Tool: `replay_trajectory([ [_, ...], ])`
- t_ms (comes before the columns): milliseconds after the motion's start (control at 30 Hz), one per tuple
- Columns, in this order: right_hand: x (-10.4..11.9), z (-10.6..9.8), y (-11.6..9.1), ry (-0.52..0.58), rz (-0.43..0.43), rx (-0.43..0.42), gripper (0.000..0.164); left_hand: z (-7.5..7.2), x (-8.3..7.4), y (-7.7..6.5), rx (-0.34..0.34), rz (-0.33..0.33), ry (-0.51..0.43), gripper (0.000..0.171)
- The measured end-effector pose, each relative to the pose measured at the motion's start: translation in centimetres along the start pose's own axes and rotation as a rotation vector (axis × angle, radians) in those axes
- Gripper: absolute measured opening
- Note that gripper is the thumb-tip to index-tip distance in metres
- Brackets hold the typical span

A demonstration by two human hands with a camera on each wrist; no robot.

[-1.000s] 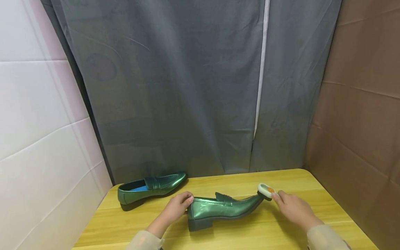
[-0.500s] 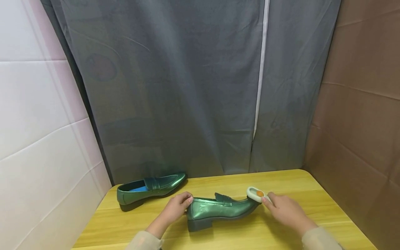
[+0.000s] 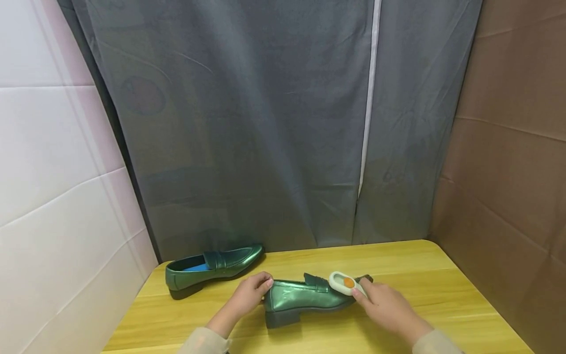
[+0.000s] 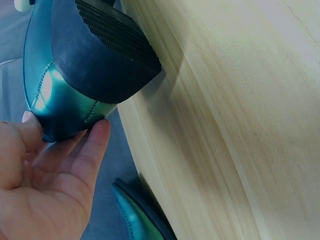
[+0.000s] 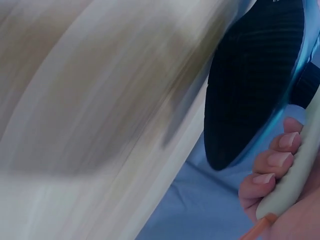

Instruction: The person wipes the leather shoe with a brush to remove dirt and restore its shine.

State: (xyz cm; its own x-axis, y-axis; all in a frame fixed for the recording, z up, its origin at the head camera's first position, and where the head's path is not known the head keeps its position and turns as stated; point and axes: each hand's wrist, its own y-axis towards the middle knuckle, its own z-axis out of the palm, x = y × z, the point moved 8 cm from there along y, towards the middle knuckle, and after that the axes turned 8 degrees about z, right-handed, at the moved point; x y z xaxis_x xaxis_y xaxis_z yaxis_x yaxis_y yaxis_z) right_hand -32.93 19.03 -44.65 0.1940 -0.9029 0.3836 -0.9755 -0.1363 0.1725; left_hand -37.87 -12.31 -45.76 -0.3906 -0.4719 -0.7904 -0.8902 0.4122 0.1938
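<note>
A shiny green loafer [image 3: 292, 296] is held slightly above the table, its toe to the right. My left hand [image 3: 252, 291] pinches the back collar at its heel; in the left wrist view, thumb and fingers grip that rim with the dark heel block [image 4: 107, 55] above. My right hand [image 3: 385, 304] grips a pale brush [image 3: 340, 283] with an orange spot, set on the loafer's upper just ahead of the strap. Dark bristles [image 5: 306, 86] show in the right wrist view, where fingers curl round its handle [image 5: 292, 185]. The brush and hand partly hide the toe.
A second green loafer [image 3: 216, 268] with a blue insole stands at the table's back left. The yellow wood-grain table [image 3: 415, 263] has a grey curtain [image 3: 265, 147] behind it. A white panel [image 3: 57, 196] rises on the left and a brown one [image 3: 508, 172] on the right.
My right hand has slid the brush leftward along the loafer's upper, from the toe tip to near the strap. The left hand and the held loafer have stayed nearly still.
</note>
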Motion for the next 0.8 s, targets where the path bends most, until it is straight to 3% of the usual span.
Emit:
replay_trajectory([
  [467,3.3,0.8,0.0,0.036,-0.062,-0.013,0.031,0.1,0.2,0.1,0.008,0.004,-0.013,0.021],
  [800,6.1,1.4,0.4,0.033,-0.162,-0.002,0.034,0.1,0.5,0.0,-0.001,0.005,-0.036,0.025],
])
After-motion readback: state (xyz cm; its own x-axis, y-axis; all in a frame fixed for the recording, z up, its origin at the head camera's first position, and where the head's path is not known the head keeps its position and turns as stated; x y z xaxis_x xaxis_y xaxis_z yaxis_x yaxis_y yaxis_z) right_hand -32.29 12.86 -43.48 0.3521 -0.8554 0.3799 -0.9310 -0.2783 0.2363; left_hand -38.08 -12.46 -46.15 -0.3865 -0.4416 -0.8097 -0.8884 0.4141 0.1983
